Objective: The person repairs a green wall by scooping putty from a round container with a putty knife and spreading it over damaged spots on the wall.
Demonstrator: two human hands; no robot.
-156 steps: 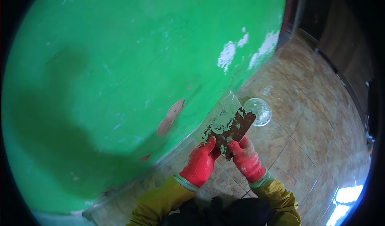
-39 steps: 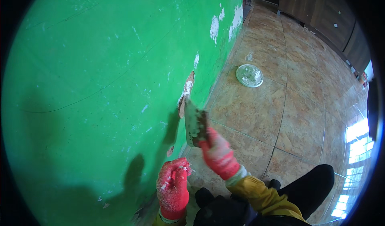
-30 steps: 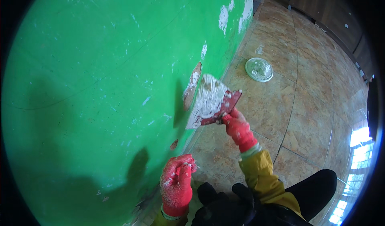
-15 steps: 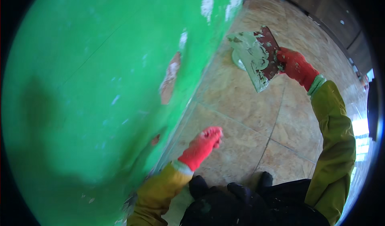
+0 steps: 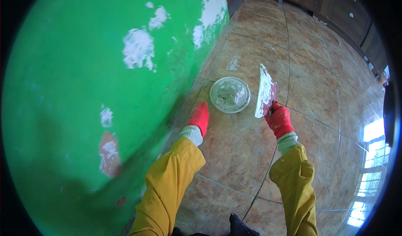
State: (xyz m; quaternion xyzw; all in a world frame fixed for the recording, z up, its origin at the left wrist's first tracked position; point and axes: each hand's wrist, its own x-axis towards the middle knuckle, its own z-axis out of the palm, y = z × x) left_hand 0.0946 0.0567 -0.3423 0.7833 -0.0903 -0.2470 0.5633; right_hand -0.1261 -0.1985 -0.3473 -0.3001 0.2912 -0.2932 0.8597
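Observation:
My right hand (image 5: 279, 119), in a red glove, is closed round the dark red handle of a wide putty knife (image 5: 264, 93). Its broad blade stands tilted and is smeared with whitish putty. Just left of it, a round tub (image 5: 212, 104) with a pale rim sits on the floor, with whitish putty (image 5: 234, 94) inside. My left hand (image 5: 199, 118), also red-gloved, is below and left of the tub, apart from its rim. Its fingers look curled together, and nothing shows in them.
The green wall (image 5: 83, 89) on the left has white patches (image 5: 138, 49) and a bare brown spot (image 5: 110, 154). A putty smear (image 5: 233, 63) marks the tiled floor (image 5: 234, 148) beyond the tub. Dark wooden cabinets (image 5: 335, 14) stand at the far right.
The putty knife has come down, nearer and slightly left, uncovering the tub it partly hid. My left hand has moved forward toward the tub. The view has shifted too.

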